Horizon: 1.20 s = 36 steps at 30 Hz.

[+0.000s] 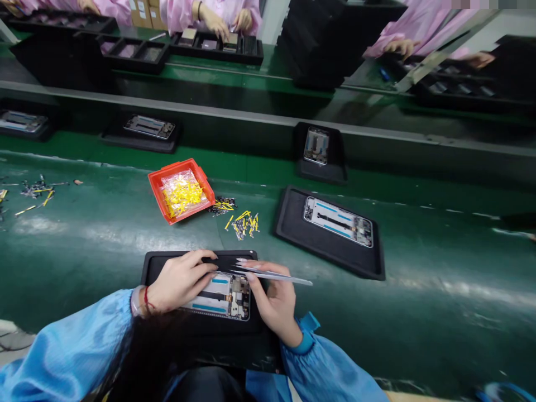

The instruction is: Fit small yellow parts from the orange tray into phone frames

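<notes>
An opened phone body (240, 304), with blue strips and a circuit board at its right end, lies on a black foam tray (157, 261) in front of me. My left hand (180, 282) reaches over the phone's left part, thumb and fingers brought together at its upper edge. What those fingertips pinch, if anything, is too small to make out. Grey tweezers (288, 277) are held in my right hand (274, 298), above the phone's upper right corner. Their tips point left, close to the left fingertips.
A red bin (156, 192) of yellow-tabbed parts stands beyond, beside loose small parts (245, 224). To the right sits another black tray (288, 245) with a phone body (339, 220). Farther trays line the belt (234, 159). Co-workers in pink sleeves (180, 14) work across.
</notes>
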Motion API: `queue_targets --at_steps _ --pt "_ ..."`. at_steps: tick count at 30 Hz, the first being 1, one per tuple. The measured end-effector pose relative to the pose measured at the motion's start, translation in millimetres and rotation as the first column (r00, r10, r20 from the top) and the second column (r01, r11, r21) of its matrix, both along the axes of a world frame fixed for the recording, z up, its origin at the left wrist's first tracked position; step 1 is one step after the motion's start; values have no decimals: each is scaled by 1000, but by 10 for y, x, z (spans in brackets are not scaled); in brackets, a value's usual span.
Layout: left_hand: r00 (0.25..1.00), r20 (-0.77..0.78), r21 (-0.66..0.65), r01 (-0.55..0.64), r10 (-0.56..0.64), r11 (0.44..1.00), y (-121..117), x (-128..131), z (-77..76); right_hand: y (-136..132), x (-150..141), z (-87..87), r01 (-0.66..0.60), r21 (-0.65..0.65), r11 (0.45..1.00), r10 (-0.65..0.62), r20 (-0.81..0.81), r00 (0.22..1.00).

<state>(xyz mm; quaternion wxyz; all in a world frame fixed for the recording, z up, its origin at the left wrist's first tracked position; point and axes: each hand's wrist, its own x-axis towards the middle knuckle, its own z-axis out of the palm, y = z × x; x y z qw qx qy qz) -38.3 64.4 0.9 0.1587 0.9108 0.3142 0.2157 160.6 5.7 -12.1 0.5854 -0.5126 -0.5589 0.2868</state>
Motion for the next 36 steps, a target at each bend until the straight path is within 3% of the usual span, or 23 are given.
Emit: queue_targets --at_steps 3,7,17,30,36 --pt "1000 7 -9 -11 11 1000 -12 14 -17 -27 -9 -23 -78 34 996 79 -28 996" --pt "1000 10 -12 -16 16 1000 -15 29 -6 -22 -24 -29 -180 17 984 178 71 981" --pt "1000 -26 -23 -6 5 1000 -5 32 -3 15 -24 0 -172 43 984 164 154 974" --pt "994 -106 114 -8 20 993 -47 64 2 63 2 75 -319 -48 946 319 300 899" --pt "996 -92 106 -4 14 994 -39 70 -32 69 -79 72 -256 -19 967 248 326 912"
